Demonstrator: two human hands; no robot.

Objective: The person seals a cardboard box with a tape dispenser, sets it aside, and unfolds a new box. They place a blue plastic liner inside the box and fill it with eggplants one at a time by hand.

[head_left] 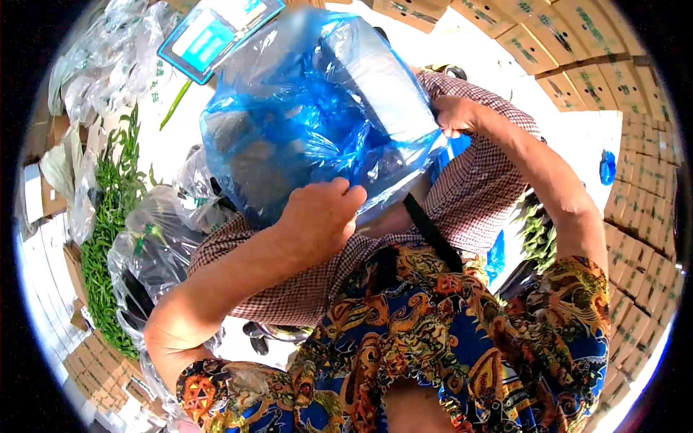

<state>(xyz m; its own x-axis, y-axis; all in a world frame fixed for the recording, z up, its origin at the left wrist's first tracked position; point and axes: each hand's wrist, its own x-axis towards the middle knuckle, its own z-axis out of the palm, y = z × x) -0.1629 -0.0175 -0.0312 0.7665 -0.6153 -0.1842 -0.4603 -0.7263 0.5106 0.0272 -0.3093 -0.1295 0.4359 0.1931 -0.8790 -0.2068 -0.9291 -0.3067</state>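
From my feed, the left hand [317, 220] is closed, fingers curled into the near lower edge of a blue plastic bag [310, 108] and bunching the thin film in its grip. The right hand [453, 114] is shut on the bag's far right edge, with the film folded under its fingers. The bag hangs between the two hands, raised in front of the chest and over a checked cloth [476, 187] of fine red-and-white weave. Its film is glossy, translucent and heavily creased. Inside I make out a flat-sided, squarish grey form, perhaps a box, though the wrinkled plastic blurs it too much for me to be sure.

Left of the bag lies a long heap of slim green pods [108, 231], smooth and pointed. Crumpled clear plastic bags [155, 252] lie just beside the heap, near the left forearm. Above the bag sits a flat blue-framed panel [216, 29]. On the right, brown cardboard cartons [635, 144] stand stacked in rows, rectangular and printed in green
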